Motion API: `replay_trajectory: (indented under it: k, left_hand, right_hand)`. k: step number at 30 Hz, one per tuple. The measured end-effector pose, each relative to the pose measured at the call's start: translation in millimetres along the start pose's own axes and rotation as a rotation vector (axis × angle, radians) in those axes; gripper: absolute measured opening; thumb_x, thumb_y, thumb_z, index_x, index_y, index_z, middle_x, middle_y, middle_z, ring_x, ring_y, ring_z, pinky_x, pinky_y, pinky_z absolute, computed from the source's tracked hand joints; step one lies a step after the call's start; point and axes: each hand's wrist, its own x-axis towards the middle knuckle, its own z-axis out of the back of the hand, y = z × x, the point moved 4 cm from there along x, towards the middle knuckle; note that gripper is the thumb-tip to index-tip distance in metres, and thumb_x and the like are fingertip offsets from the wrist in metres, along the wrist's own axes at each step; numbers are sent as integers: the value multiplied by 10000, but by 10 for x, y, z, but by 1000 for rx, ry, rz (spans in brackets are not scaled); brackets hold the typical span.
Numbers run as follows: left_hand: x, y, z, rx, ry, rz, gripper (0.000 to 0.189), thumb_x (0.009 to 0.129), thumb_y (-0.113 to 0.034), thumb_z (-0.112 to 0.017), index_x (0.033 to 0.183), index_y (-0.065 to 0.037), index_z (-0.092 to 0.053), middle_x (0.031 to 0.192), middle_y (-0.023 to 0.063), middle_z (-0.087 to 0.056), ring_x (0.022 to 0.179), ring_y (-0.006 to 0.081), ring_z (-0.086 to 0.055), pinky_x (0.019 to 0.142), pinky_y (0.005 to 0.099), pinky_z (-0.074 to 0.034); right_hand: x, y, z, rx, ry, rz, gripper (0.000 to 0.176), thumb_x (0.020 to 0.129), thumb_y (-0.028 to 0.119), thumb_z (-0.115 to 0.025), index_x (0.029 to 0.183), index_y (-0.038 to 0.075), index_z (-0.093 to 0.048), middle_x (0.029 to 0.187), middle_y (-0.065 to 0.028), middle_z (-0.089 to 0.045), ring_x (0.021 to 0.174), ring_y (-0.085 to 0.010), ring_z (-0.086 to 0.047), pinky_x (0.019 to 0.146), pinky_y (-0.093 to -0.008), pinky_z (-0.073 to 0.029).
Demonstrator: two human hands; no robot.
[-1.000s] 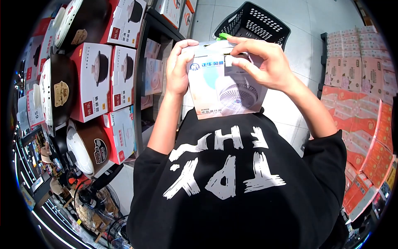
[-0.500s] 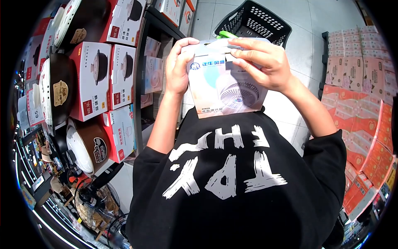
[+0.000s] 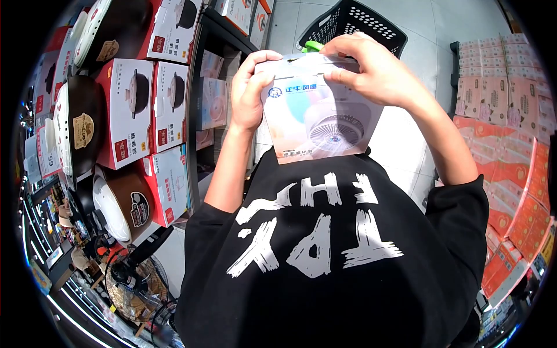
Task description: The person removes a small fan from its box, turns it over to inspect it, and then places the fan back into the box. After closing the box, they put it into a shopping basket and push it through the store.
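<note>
A pale fan box [image 3: 296, 124] is held upright against my black shirt, its front printed with a round white fan and blue lettering. My left hand [image 3: 250, 93] is closed around the box's upper left side, thumb on the front face. At the upper right edge my right hand [image 3: 377, 72] grips the box, its thumb on the front and its fingers over the top, where the tips are hidden. A small dark slot shows in the top flap between the hands.
Beyond the box, a black shopping basket [image 3: 371, 26] with a green handle [image 3: 313, 46] stands on the tiled floor. Boxed cooking pots [image 3: 132, 110] fill the left shelf, above a standing fan [image 3: 134, 284]. Pink and red packs [image 3: 493, 162] are stacked on the right.
My right hand has moved from the front of the top flap to the upper right edge, with its fingers now over the top. The left hand and box have barely moved.
</note>
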Motion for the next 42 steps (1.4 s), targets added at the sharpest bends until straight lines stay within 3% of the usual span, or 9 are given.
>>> replay_trajectory:
  k: [7,16,19,20,24,27,35,40,42]
  left_hand:
    - [-53,-55,-14,3,23,-36,388,793,-194,-553,1114,23,-573,987,64,-605,866,99,-562,797,222,-440]
    - [11,-165,-95,55,26,64,343,798,-111,-480,1067,54,-614,977,84,-643,864,108,-578,805,226,-444]
    - [34,-226,-155,61,33,93,347,791,-102,-472,1061,59,-620,998,94,-646,871,117,-582,816,232,-445]
    - [39,-241,-173,70,38,100,351,787,-101,-472,1062,60,-619,1004,98,-646,875,119,-583,821,235,-445]
    - [87,-235,-221,102,46,72,394,773,-111,-458,1087,72,-608,1047,120,-640,904,130,-585,840,245,-445]
    - [102,-229,-250,100,69,-10,441,766,-129,-442,1123,82,-590,1087,133,-632,945,140,-587,863,246,-440]
    - [33,-81,-452,150,-73,-268,621,919,-298,-429,1451,-10,-290,1333,152,-441,1220,222,-426,1053,344,-297]
    - [-38,276,-147,108,-280,-116,592,1008,-449,-284,1429,-33,-315,1330,182,-470,1187,293,-508,983,403,-408]
    - [-137,473,16,60,-394,22,560,1013,-429,-310,1390,-19,-372,1287,188,-504,1132,298,-555,964,398,-424]
  right_hand:
    - [9,54,84,274,208,-92,298,846,166,-681,1079,9,-579,1190,-98,-607,969,-138,-578,866,-300,-469]
    - [131,-116,39,260,209,-260,306,746,166,-697,666,42,-429,830,-51,-555,765,-113,-517,693,-278,-439]
    - [143,-115,58,42,-202,122,314,675,247,-678,639,35,-449,702,-72,-556,651,-140,-551,614,-299,-449]
    - [149,-116,56,51,-217,217,361,760,215,-691,603,64,-403,658,31,-443,593,-73,-414,553,-243,-353]
    - [153,-84,130,735,192,-281,301,794,196,-653,607,116,-431,566,65,-447,510,-19,-359,465,-213,-281]
    - [183,-66,200,931,152,-252,243,791,162,-622,598,103,-487,560,42,-474,487,-15,-364,470,-204,-259]
    - [42,-195,476,788,117,-208,240,763,160,-686,625,99,-499,580,40,-471,538,-41,-411,534,-204,-311]
    - [-36,-499,890,699,-76,-155,259,798,145,-718,678,101,-493,635,54,-500,578,-25,-444,539,-192,-328]
    - [-6,-721,1004,835,-163,-182,196,777,38,-726,749,51,-532,691,0,-565,620,-82,-558,598,-221,-477]
